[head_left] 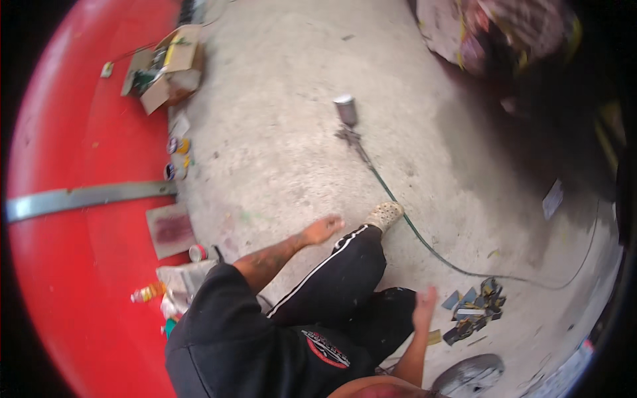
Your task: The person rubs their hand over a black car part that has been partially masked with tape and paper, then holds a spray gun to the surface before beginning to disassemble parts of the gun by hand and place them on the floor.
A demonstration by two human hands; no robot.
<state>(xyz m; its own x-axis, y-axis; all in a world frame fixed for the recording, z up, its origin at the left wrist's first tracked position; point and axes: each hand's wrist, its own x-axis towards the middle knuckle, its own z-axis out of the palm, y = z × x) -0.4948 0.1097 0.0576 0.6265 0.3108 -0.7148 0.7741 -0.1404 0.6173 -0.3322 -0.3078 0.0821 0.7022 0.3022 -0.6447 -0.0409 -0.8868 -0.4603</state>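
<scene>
My left hand [324,229] reaches past my left knee, just above the floor. Its fingers look loosely stretched, with nothing visible in them. My right hand [424,309] hangs beside my right knee, slightly blurred, fingers pointing forward and apparently empty. Ahead of me a spray gun [348,134] lies on the concrete, with a grey cup [345,110] attached. Its green air hose [424,242] runs past my pale perforated shoe [385,215] and curves off to the right. Right of my right hand is a pile of dark and yellowish scraps [479,308].
Along the red surface [86,126] at left stand an open cardboard box [179,69], small cans [178,146], a stained square board [170,230] and a bottle [149,292]. A round grey object [470,375] lies near lower right. A covered bulky thing [491,33] occupies the far right.
</scene>
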